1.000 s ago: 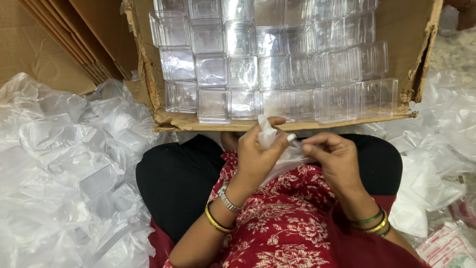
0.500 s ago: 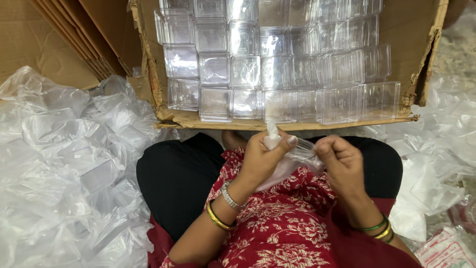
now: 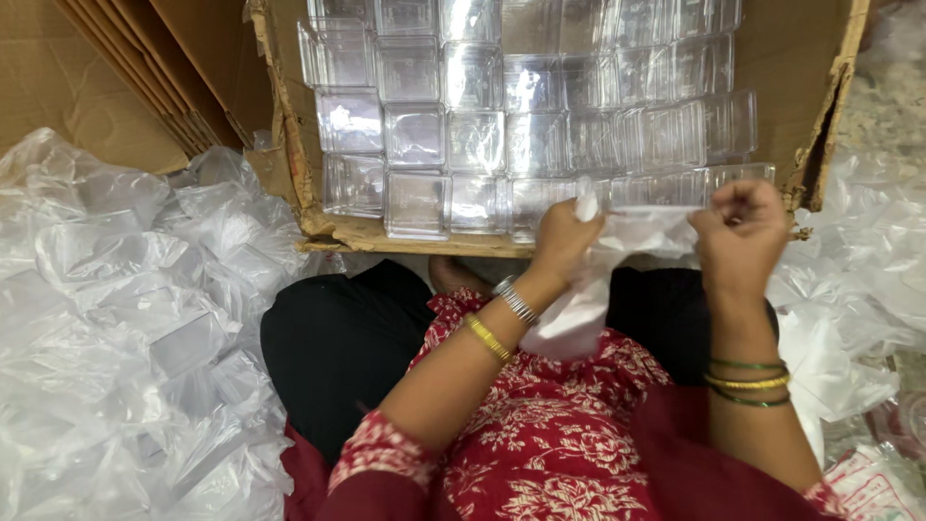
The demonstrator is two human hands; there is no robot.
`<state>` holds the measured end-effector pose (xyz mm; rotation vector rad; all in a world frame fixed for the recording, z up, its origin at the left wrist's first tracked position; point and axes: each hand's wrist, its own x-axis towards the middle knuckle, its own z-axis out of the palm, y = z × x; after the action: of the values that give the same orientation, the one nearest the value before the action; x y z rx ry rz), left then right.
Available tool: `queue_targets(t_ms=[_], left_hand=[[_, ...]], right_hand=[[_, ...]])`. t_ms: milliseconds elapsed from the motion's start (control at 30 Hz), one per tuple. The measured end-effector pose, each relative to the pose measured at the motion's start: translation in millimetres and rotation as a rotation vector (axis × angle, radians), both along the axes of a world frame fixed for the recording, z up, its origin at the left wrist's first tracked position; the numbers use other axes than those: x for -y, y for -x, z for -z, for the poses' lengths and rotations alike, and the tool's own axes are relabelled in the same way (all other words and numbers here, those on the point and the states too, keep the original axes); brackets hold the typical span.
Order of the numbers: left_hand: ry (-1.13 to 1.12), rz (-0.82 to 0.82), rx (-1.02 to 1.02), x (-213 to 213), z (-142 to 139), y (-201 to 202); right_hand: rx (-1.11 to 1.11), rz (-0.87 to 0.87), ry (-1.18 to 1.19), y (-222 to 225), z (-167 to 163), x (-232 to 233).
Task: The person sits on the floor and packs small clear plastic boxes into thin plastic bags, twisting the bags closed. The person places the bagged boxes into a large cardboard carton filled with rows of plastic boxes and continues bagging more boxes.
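Head view: your left hand [image 3: 564, 232] pinches one end of thin clear plastic bag [image 3: 617, 260], fingers closed tight on it; your right hand [image 3: 738, 232] grips other end, fingers curled shut. Bag stretched between hands, just in front of worn brown cardboard carton [image 3: 289, 183] stacked with clear square plastic boxes [image 3: 482, 116]. Risk: hard pull likely tears thin film; bag could snag carton's ragged front edge. Loose heap of crumpled clear bags [image 3: 125, 318] crowds left; room lies over lap.
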<state>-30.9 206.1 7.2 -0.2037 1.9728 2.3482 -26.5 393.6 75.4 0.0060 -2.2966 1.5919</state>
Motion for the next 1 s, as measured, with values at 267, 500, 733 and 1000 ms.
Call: queue_targets(t_ms=[267, 500, 733, 1000], left_hand=[[0.383, -0.223, -0.272, -9, 39, 25], [0.111, -0.196, -0.244, -7, 52, 28], [-0.351, -0.006, -0.08, -9, 95, 40], [-0.273, 0.005, 0.24, -10, 96, 52]], right_hand=[[-0.168, 0.169, -0.803, 20, 15, 18], [-0.051, 0.072, -0.354, 24, 41, 35], [-0.212, -0.106, 0.156, 32, 58, 31], [-0.182, -0.077, 0.059, 53, 88, 38]])
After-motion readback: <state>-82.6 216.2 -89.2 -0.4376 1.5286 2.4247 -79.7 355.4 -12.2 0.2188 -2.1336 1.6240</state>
